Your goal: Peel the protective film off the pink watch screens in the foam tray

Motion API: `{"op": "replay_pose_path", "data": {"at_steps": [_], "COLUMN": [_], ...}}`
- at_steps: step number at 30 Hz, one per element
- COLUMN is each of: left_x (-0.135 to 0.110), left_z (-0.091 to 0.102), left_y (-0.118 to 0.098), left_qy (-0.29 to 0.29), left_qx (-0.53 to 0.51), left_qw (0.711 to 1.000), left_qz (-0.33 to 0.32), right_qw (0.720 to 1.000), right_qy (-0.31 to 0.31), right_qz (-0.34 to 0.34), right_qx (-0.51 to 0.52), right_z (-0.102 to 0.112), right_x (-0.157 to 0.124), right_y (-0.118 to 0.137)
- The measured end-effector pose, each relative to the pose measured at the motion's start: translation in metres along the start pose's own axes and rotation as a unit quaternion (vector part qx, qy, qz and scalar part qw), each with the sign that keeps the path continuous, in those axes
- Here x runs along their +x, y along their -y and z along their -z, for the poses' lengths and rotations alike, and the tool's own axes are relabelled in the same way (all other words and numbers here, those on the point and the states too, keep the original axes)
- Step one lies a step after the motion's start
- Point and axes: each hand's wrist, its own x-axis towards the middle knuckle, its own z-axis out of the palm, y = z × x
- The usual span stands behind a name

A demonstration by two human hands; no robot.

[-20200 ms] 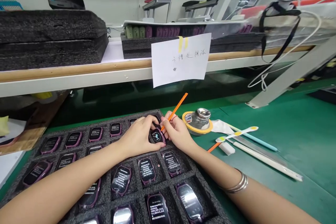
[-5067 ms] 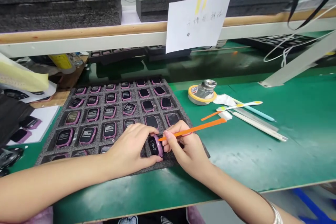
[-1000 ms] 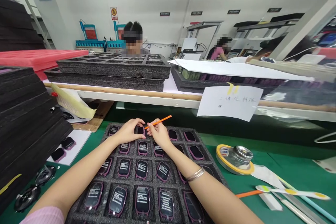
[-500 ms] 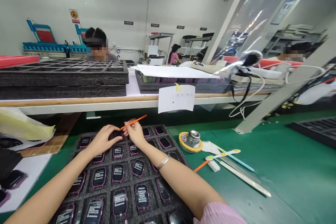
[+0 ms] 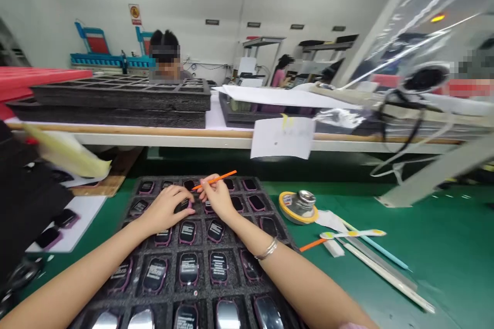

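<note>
A black foam tray [image 5: 204,241] in front of me holds rows of purple-cased smartwatches [image 5: 188,268], many showing white text. My left hand [image 5: 170,209] bends over the second row from the back, thumb and fingers closed around the sides of one smartwatch [image 5: 182,206]. Just to its right, my right hand [image 5: 218,198] pinches a thin orange stick [image 5: 222,177]. The stick slants down to the left, its lower end close to the left fingertips. Whether that end touches the watch is not clear.
On the green bench at right lie a yellow-rimmed dispenser bottle [image 5: 298,206], a white-and-yellow toothbrush [image 5: 353,234] and several slim tools. More watches rest on white paper [image 5: 83,216] at left. A shelf edge [image 5: 170,136] crosses beyond the tray, carrying stacked foam trays [image 5: 127,97]. Co-workers sit behind it.
Both hands have moved from the back row of watches to the second row, nearer me. The orange stick stays in my right hand. My view has turned left.
</note>
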Motion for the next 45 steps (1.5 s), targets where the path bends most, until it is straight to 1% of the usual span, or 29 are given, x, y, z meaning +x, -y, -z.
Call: {"op": "replay_pose_path", "data": {"at_steps": [3,7,11,18,24,30,33,35,37,39,41,43,45], "left_x": [-0.002,-0.004,-0.006,-0.007,-0.005,-0.004,-0.004,-0.002,0.004,0.013,0.023,0.031,0.034], "left_z": [0.0,-0.002,-0.004,-0.008,-0.007,-0.008,-0.006,-0.005,-0.006,-0.013,-0.023,-0.034,-0.041], "left_y": [0.004,0.006,0.005,0.005,0.004,0.006,0.007,0.003,-0.006,-0.017,-0.027,-0.033,-0.035], "left_qy": [0.005,-0.004,-0.016,-0.035,-0.037,-0.035,-0.029,-0.022,-0.015,-0.004,0.006,0.009,0.0], "left_qx": [-0.021,-0.036,-0.049,-0.077,-0.083,-0.07,-0.055,-0.043,-0.03,-0.022,-0.018,-0.014,-0.011], "left_qw": [1.0,0.999,0.998,0.994,0.993,0.995,0.997,0.998,0.999,1.0,0.999,0.999,0.999], "left_qz": [0.008,0.022,0.035,0.075,0.077,0.06,0.044,0.033,0.017,-0.005,-0.028,-0.04,-0.039], "right_qw": [1.0,0.998,0.996,0.992,0.988,0.986,0.987,0.99,0.992,0.993,0.994,0.995,0.997], "right_qy": [0.021,0.037,0.035,0.034,0.036,0.039,0.038,0.015,-0.021,-0.053,-0.071,-0.075,-0.071], "right_qz": [0.012,0.041,0.062,0.075,0.092,0.099,0.093,0.089,0.082,0.07,0.054,0.038,0.028], "right_qx": [-0.005,-0.03,-0.058,-0.096,-0.12,-0.129,-0.123,-0.111,-0.094,-0.076,-0.059,-0.045,-0.033], "right_z": [0.0,0.001,0.003,0.004,0.004,0.001,0.011,0.023,0.038,0.049,0.056,0.058,0.059], "right_x": [-0.004,-0.01,-0.012,-0.013,-0.016,-0.02,-0.019,-0.017,-0.016,-0.016,-0.017,-0.018,-0.02], "right_y": [-0.003,-0.004,-0.006,-0.009,-0.005,0.005,0.015,0.021,0.021,0.017,0.009,0.002,-0.002]}}
